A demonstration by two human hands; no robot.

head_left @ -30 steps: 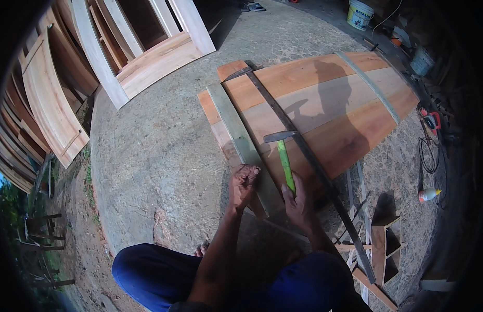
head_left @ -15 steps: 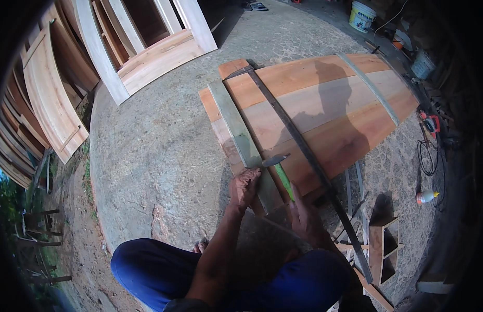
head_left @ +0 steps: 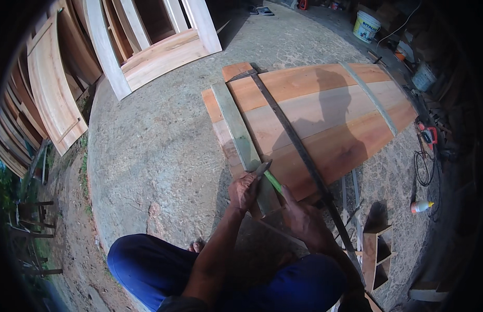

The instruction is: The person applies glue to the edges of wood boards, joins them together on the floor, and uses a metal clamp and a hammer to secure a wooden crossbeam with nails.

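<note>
My right hand [head_left: 302, 216] is wrapped round the green handle of a hammer [head_left: 273, 181]. The hammer's dark head is down close beside my left hand [head_left: 243, 191], over a greyish-green wooden batten [head_left: 235, 132]. My left fingers are closed together at the batten's near part; whatever they pinch is too small or hidden to make out. The batten lies across one end of a panel of reddish and pale planks [head_left: 304, 122]. A long dark bar clamp [head_left: 289, 132] crosses the panel to the right of the batten.
A second pale batten [head_left: 370, 99] crosses the panel farther right. Door frames [head_left: 166, 54] and boards [head_left: 56, 88] lean at the left. On the right are a red power tool [head_left: 428, 134], a glue bottle [head_left: 421, 207], a wooden piece with compartments [head_left: 374, 255] and a bucket [head_left: 366, 27].
The hammer head has come down and left to beside my left hand. My left hand keeps its place on the batten. The whole view has shifted slightly.
</note>
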